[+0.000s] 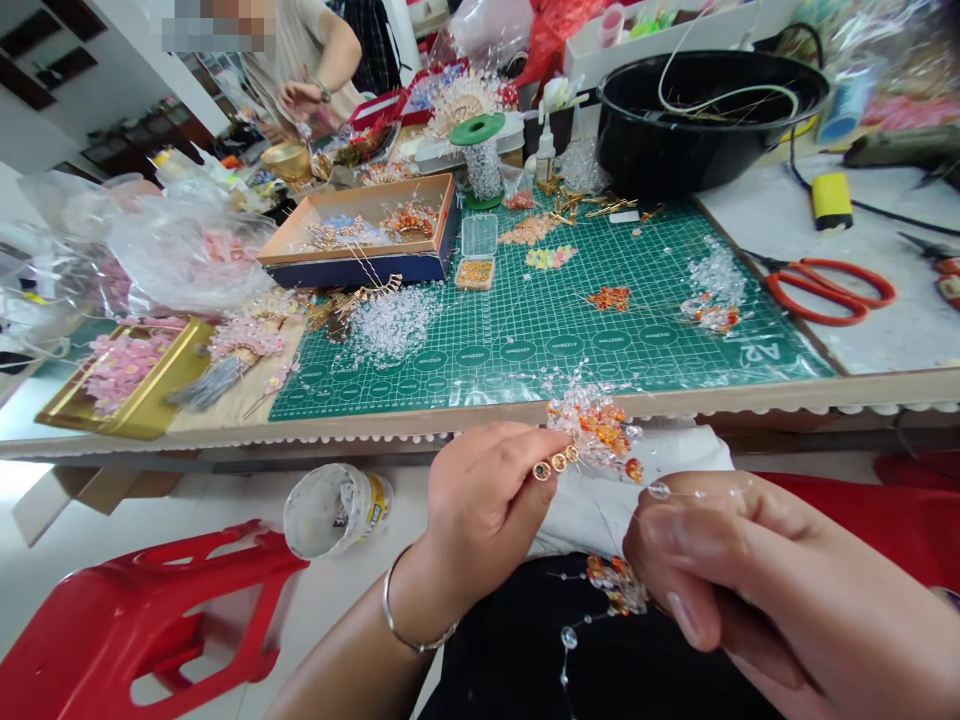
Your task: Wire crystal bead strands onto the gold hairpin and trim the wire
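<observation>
Snugly — orange beadwork [596,430] in left fingers [502,450]

I'm handling glossy faceted orange and clear beads [596,430] with gold-coloured metal loops [556,462], over matt white cloth [637,500], and wearing a smooth silver-toned metal bangle [390,605].

One left hand [484,510], one right hand [720,570], one orange-beaded wire ornament [596,430], one clear-beaded wire strand [697,492], one green cutting mat [480,375], one pair of orange-handled scissors [829,290].
</observation>
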Demonstrator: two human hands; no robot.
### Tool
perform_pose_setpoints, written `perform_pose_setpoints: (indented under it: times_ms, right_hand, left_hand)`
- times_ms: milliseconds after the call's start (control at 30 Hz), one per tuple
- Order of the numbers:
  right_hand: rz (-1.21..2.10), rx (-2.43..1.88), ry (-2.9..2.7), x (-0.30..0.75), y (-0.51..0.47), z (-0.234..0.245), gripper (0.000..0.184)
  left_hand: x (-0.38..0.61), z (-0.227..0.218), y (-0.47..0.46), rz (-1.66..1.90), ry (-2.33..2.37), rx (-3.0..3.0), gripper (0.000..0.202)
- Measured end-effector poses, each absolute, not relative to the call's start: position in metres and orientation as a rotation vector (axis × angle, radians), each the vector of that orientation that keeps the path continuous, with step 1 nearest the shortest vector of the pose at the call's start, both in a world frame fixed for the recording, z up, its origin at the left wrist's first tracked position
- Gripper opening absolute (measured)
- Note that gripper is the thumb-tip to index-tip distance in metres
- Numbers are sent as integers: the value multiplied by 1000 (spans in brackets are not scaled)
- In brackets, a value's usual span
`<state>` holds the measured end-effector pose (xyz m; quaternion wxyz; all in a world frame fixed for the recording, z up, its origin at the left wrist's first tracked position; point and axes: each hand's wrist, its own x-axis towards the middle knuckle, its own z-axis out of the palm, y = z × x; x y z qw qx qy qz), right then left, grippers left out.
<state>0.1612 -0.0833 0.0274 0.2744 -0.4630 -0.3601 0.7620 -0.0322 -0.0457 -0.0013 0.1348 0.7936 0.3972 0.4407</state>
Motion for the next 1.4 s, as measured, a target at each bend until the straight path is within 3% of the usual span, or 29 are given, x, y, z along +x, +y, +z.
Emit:
perform_pose_setpoints:
  times_ms: [267, 567, 800, 1000, 1200, 1400]
  right_hand:
    - [1520, -1485, -1370, 162, -62, 28, 56]
    - [1217, -1563, -1669, 162, -51, 28, 53]
    - [1099, -1483, -1782, 163, -55, 29, 40]
    - [862, -1489, -1918, 165, -61, 17, 18]
    - [695, -1387, -1971, 163, -61, 16, 22]
    - [861, -1459, -1878, 161, -69, 20, 25]
  left_hand:
    - [-23, 4, -54, 1258, 1319, 2328, 8]
    - [-13, -2, -55, 1219, 1444, 2355, 42]
    - [-10, 9, -45, 1073, 1435, 2030, 8]
    - [-10, 8, -44, 1117, 1485, 1970, 7]
    - [-11, 0, -45, 1194, 1482, 2110, 8]
    - [-15, -10, -43, 1351, 1369, 2265, 16]
